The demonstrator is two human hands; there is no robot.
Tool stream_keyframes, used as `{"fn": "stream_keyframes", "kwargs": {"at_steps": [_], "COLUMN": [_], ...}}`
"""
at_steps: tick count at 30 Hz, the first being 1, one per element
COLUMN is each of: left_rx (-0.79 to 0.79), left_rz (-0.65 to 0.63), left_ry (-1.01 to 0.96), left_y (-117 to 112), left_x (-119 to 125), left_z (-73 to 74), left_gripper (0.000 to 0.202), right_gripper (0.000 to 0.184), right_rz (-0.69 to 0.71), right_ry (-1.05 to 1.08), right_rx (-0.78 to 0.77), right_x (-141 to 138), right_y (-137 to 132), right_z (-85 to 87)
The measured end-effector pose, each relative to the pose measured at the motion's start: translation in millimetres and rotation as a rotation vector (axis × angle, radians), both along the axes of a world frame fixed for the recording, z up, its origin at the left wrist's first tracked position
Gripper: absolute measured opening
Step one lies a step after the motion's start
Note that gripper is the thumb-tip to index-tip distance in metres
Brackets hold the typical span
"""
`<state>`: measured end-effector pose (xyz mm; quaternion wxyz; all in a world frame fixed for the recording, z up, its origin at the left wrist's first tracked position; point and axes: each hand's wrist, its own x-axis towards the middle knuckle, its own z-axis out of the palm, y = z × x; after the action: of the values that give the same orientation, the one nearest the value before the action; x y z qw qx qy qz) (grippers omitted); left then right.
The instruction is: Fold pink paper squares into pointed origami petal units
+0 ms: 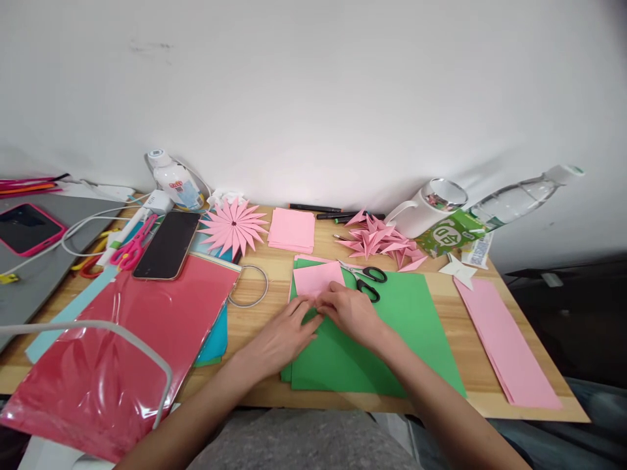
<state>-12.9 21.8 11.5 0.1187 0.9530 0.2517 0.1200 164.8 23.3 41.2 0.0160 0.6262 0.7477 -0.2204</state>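
A small pink paper square (316,277) lies on a large green sheet (416,326) in the middle of the wooden desk (274,274). My left hand (281,336) presses its fingertips on the near edge of the pink paper, fingers stretched flat. My right hand (350,312) rests beside it with fingers curled, pinching the same edge of the pink paper. The fold itself is hidden under my fingers. Black-handled scissors (367,279) lie just beyond my right hand.
A pink paper flower (233,226), a stack of pink squares (292,230) and several folded pink pieces (379,243) sit at the back. A red plastic-wrapped pack (117,339), phone (169,244), pink scissors (133,247), mug (426,207), bottle (519,196) and pink strips (504,339) surround them.
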Motion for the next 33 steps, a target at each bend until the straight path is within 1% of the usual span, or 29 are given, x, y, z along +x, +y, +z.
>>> {"fn": "stream_keyframes", "kwargs": {"at_steps": [4, 6, 9, 11, 13, 15, 18, 21, 25, 30, 33], "left_rx": [0.021, -0.004, -0.087, -0.116, -0.12, -0.115, -0.118, -0.142, -0.155, -0.139, -0.113], "left_rz": [0.041, 0.07, 0.17, 0.243, 0.294, 0.326, 0.338, 0.317, 0.313, 0.356, 0.419], "left_ry": [0.006, -0.007, -0.064, -0.119, -0.179, -0.226, -0.262, -0.281, -0.316, -0.346, -0.376], "left_y": [1.4, 3.3, 6.7, 8.3, 9.0, 8.7, 8.1, 9.0, 13.3, 18.2, 20.7], "left_x": [6.2, 11.3, 20.4, 26.3, 31.0, 33.9, 34.4, 32.0, 26.8, 22.5, 21.6], "left_z": [-1.9, -2.3, -2.6, -4.0, -6.6, -9.7, -13.0, -14.0, -15.0, -15.3, -15.8], "left_gripper": [0.02, 0.017, 0.016, 0.018, 0.018, 0.016, 0.016, 0.016, 0.019, 0.021, 0.022], "right_gripper": [0.013, 0.011, 0.01, 0.01, 0.013, 0.021, 0.031, 0.03, 0.029, 0.029, 0.029], "right_rz": [-0.002, -0.015, -0.033, -0.021, 0.012, 0.036, 0.01, -0.032, -0.06, -0.079, -0.087], "right_ry": [0.011, 0.028, 0.036, 0.033, 0.016, -0.028, -0.134, -0.192, -0.182, -0.165, -0.158], "right_rx": [-0.015, -0.029, -0.035, -0.037, -0.036, -0.03, -0.008, 0.001, -0.015, -0.017, -0.01], "right_x": [4.6, 7.8, 12.6, 14.8, 15.1, 12.7, 5.6, -0.6, -1.7, 0.9, 1.5], "right_y": [-7.0, -11.6, -17.4, -18.9, -18.4, -16.6, -14.1, -13.7, -14.7, -15.1, -15.4], "right_z": [-0.3, -0.9, -1.8, -2.2, -2.7, -3.6, -5.6, -6.5, -5.3, -6.1, -8.3]}}
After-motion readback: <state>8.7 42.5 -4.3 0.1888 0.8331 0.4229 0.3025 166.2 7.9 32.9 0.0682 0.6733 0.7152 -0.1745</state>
